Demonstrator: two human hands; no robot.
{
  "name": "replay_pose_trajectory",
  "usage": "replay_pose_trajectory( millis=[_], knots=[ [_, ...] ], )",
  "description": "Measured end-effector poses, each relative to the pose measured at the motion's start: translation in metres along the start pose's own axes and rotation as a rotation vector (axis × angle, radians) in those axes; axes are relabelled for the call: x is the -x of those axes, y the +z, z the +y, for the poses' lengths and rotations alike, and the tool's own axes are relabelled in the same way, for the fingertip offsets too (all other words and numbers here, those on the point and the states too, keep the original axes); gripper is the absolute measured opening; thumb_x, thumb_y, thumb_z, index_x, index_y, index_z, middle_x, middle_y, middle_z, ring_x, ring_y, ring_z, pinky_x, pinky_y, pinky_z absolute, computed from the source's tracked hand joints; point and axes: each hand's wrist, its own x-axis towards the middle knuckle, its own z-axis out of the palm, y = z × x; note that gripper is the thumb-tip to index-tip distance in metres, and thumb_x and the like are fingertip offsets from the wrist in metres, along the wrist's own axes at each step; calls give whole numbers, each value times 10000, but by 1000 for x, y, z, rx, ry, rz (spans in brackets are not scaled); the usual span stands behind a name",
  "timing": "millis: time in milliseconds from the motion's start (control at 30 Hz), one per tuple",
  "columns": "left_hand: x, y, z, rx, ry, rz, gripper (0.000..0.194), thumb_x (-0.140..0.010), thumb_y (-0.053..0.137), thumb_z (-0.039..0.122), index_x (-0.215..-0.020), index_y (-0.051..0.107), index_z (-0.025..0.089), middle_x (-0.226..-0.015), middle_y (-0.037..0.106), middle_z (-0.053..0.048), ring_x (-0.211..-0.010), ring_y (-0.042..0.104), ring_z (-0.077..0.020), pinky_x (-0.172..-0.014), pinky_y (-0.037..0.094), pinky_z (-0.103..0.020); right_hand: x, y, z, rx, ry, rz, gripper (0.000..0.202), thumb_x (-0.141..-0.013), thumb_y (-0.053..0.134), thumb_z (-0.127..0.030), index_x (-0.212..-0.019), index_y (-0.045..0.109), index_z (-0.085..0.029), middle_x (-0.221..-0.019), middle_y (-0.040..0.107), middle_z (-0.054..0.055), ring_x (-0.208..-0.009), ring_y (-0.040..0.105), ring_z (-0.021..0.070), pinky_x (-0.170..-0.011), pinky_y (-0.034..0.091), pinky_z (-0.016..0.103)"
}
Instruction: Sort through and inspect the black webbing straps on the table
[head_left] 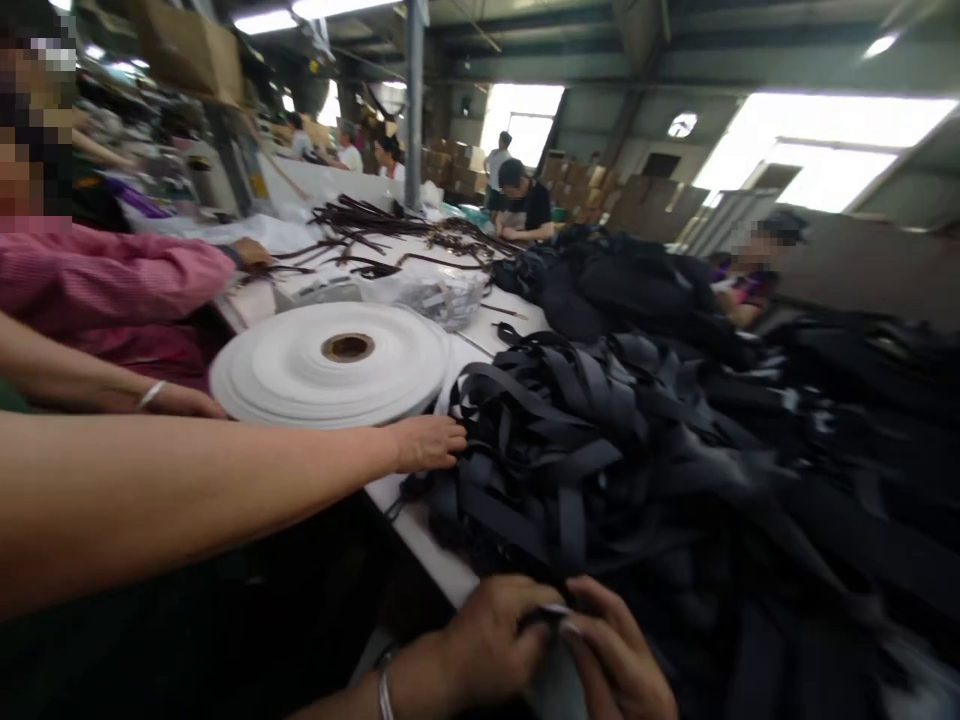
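At the bottom edge, my left hand (499, 635), with a silver bangle at its wrist, has its fingers closed in a pinch. My right hand (619, 650) meets it from the right, fingers bent and closed. Between the fingertips of both is a small dark piece of strap (538, 618), mostly hidden by the fingers. Something pale grey shows below it, too blurred to name. Just beyond my hands lies a big tangled heap of black webbing straps (555, 420) on the white table (427, 545).
A co-worker's hand (431, 442) reaches from the left to the heap, beside a large white roll (292, 370). Another person's pink sleeve (120, 280) is behind. Brown strips (375, 220), a clear plastic bag (442, 298) and black fabric (622, 285) lie farther back.
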Motion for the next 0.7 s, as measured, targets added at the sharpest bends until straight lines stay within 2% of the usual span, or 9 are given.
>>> replay_pose_trajectory(
  millis=[67,100,200,267,367,467,600,700],
  knots=[
    [23,37,7,130,-92,-8,229,-916,542,276,-957,746,179,-860,718,-49,-826,665,-193,-769,538,-297,4,-8,-1,-51,-9,26,176,-952,574,-221,-885,736,-233,-1157,661,106,-1045,686,229,-860,578,296],
    [30,47,8,214,-184,-11,257,-920,545,312,-1022,733,167,-844,702,-42,-756,648,-179,-697,542,-281,6,-12,-4,-76,4,40,173,-954,569,-208,-895,732,-223,-1154,652,112,-1048,678,224,-851,570,290],
    [35,58,7,397,-396,-24,363,-891,595,404,-1128,694,146,-748,637,-2,-577,561,-129,-514,496,-227,13,-25,-18,-190,55,27,163,-969,556,-185,-929,713,-203,-1031,671,93,-951,673,189,-819,547,279],
    [35,61,10,429,-436,-23,397,-870,629,429,-1137,689,141,-701,604,18,-529,524,-108,-484,474,-209,18,-30,-29,-271,88,-21,156,-971,564,-195,-909,707,-198,-889,689,55,-820,666,160,-768,531,261],
    [40,68,25,379,-421,-34,426,-869,639,469,-1138,696,144,-719,621,13,-521,520,-105,-476,474,-209,25,-34,-37,-325,235,-28,134,-952,593,-255,-939,712,-194,-772,683,14,-688,636,135,-668,503,230],
    [48,75,43,264,-333,-66,388,-903,610,451,-1135,716,158,-717,654,7,-534,532,-112,-499,466,-204,33,-36,-37,-334,394,26,260,-902,627,-292,-1123,676,-163,-679,623,-22,-591,579,119,-575,469,213],
    [55,82,59,169,-260,-77,348,-913,598,386,-1160,723,176,-745,703,-9,-580,580,-138,-550,481,-213,42,-42,-34,-321,439,42,342,-855,639,-279,-1165,666,-135,-596,522,-59,-537,499,106,-540,433,214],
    [58,87,64,108,-239,-72,331,-909,593,357,-1156,734,187,-770,729,-21,-687,647,-183,-637,529,-243,48,-47,-35,-352,436,59,305,-865,618,-281,-1126,690,-140,-615,548,-44,-549,510,109,-542,435,217]
  ],
)
